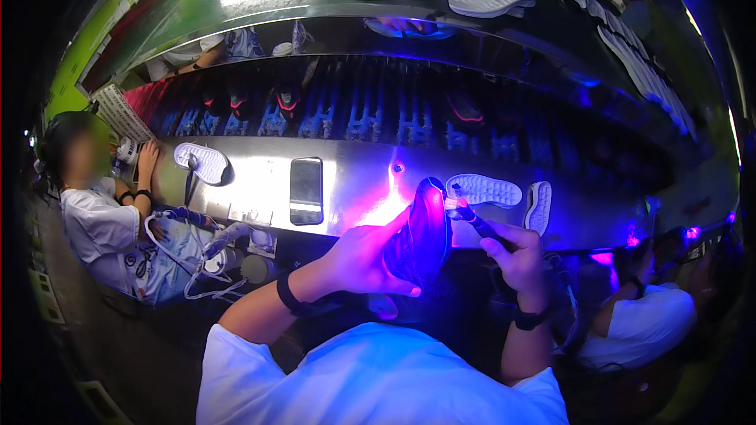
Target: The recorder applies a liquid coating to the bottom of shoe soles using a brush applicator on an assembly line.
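Observation:
My left hand [364, 258] grips a dark shoe upper [425, 232], tilted with its rounded end up, above the near edge of the metal bench. Violet light floods the shoe and hand. A brush [476, 223] with a dark handle is held in my right hand [516, 257], fingers closed around it. Its pale tip meets, or is very near, the right edge of the shoe upper. Just beyond the brush lies a white shoe sole [484, 190], with a second white sole [538, 208] standing to its right.
A black phone [306, 190] lies on the bench [260, 165], left of the shoe. Farther left is another white sole [202, 162]. Behind runs a dark conveyor [339, 106] carrying shoes; a green shelf [189, 20] above holds several soles. People sit at left [110, 224] and right [646, 323].

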{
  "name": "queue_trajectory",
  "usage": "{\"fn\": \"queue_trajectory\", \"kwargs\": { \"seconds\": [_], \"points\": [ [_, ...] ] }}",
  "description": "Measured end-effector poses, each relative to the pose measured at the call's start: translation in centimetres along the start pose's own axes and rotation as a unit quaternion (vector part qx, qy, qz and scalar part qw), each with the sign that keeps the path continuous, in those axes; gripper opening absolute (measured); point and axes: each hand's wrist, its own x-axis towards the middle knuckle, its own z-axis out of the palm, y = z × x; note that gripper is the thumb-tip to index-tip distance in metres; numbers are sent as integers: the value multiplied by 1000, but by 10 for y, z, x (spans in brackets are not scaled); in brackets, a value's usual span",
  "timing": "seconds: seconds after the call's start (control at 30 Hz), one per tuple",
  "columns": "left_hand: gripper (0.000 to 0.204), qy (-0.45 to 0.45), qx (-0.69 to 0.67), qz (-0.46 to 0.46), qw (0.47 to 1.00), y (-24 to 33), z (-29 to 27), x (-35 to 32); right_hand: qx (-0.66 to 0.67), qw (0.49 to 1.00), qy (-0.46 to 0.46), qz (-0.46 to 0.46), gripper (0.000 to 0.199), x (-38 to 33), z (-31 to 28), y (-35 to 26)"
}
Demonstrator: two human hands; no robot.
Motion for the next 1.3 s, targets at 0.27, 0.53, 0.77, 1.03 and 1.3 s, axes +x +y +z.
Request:
{"fn": "queue_trajectory", "kwargs": {
  "seconds": [0.27, 0.53, 0.77, 1.03, 1.3],
  "points": [
    [96, -17, -155, -56, 986, 4, 9, 11, -3, 999, -30, 27, 32, -8, -10, 18],
    [84, -36, -303, -139, 942, 1, 13, 28, -5, 1000, 10, 8, 34, -16, 0, 46],
    [80, -22, -391, -175, 903, -19, 21, 33, -38, 999, -20, 9, 34, -36, 7, 62],
    [76, -24, -383, -137, 913, -13, 20, 38, -64, 998, -7, 27, 35, -27, 2, 55],
    [64, 71, -380, -148, 910, -24, 10, 14, -2, 985, -139, 106, 34, -61, -15, 40]
  ]
}}
